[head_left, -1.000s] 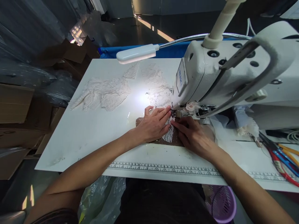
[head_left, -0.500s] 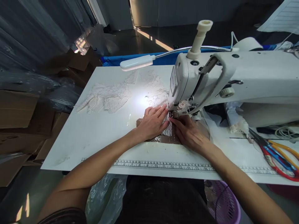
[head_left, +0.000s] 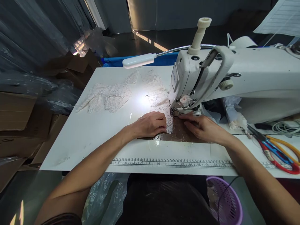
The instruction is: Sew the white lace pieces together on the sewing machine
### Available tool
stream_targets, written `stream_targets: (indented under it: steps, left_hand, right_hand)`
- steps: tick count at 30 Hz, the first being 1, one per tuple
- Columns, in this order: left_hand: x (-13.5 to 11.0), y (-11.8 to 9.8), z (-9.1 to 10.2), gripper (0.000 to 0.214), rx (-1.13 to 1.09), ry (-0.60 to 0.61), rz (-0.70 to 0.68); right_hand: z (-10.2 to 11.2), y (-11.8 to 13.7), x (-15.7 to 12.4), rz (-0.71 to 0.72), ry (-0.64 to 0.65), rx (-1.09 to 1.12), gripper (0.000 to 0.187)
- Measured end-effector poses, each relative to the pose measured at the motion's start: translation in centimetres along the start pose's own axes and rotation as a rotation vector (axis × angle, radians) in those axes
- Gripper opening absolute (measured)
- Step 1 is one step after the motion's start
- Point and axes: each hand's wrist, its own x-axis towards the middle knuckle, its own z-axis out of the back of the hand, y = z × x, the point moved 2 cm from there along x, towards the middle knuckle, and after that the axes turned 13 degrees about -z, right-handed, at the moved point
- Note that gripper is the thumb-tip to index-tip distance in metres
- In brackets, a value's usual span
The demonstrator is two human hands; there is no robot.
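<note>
A strip of white lace (head_left: 169, 124) lies under the needle area of the white sewing machine (head_left: 187, 72), over a shiny brown plate (head_left: 187, 135). My left hand (head_left: 151, 124) rests at the strip's left edge, fingers curled together on the lace. To the right of the presser foot (head_left: 173, 112), my right hand (head_left: 203, 127) is low over the brown plate. Its forefinger reaches toward the foot, and the thumb is apart from it; nothing shows between them. More lace (head_left: 157, 93) trails behind the strip, partly behind the machine head.
Other lace pieces (head_left: 112, 93) lie on the white table (head_left: 77, 140). A lamp (head_left: 140, 60) hangs over them. Scissors (head_left: 278, 151) are at the right. A printed ruler (head_left: 173, 163) runs along the front edge, with a purple basket (head_left: 231, 200) below. Cardboard boxes (head_left: 21, 125) stand left.
My right hand has drawn back to the right, away from the lace. My left hand has gone from lying flat to curled fingers, slightly nearer the front edge.
</note>
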Motion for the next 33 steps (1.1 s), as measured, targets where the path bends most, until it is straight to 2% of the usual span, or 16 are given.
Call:
stream_targets:
  steps: [5,9,12,14,16,19,22,24,28,33]
  left_hand:
    - [0.3,0.1,0.0,0.022,-0.04,-0.03,0.024]
    - [0.4,0.3,0.2,0.025,-0.083,-0.11,0.062]
    - [0.5,0.2,0.1,0.025,-0.081,-0.188,0.049]
    - [0.5,0.1,0.0,0.029,-0.014,-0.206,0.028]
    - [0.5,-0.1,-0.1,0.023,0.066,-0.236,0.025]
    - [0.4,-0.2,0.2,0.016,0.074,-0.351,0.05]
    - [0.3,-0.2,0.4,0.015,0.03,-0.431,0.064]
    - [0.4,-0.2,0.3,0.014,0.027,-0.413,0.035]
    - [0.6,-0.2,-0.4,0.014,0.062,-0.285,-0.045]
    - [0.5,-0.3,-1.1,0.018,0.125,-0.189,-0.047]
  right_hand:
    - [0.2,0.5,-0.2,-0.009,0.049,0.013,0.031]
    - [-0.9,1.5,0.0,0.068,0.104,0.124,0.032]
    - [-2.1,2.1,0.4,0.122,0.029,0.141,0.025]
    - [-2.5,2.3,0.6,0.137,-0.037,0.152,0.019]
    - [-2.7,2.1,0.6,0.119,-0.068,0.156,0.02]
    - [-2.7,1.7,0.3,0.112,-0.077,0.051,0.023]
    - [-2.9,1.6,-0.2,0.187,-0.057,-0.112,0.033]
    - [-3.3,1.6,-0.6,0.212,-0.041,-0.169,0.036]
    - [-3.8,1.9,-1.5,0.207,-0.037,-0.187,0.036]
    - [-3.6,2.0,-2.7,0.189,-0.064,-0.169,0.033]
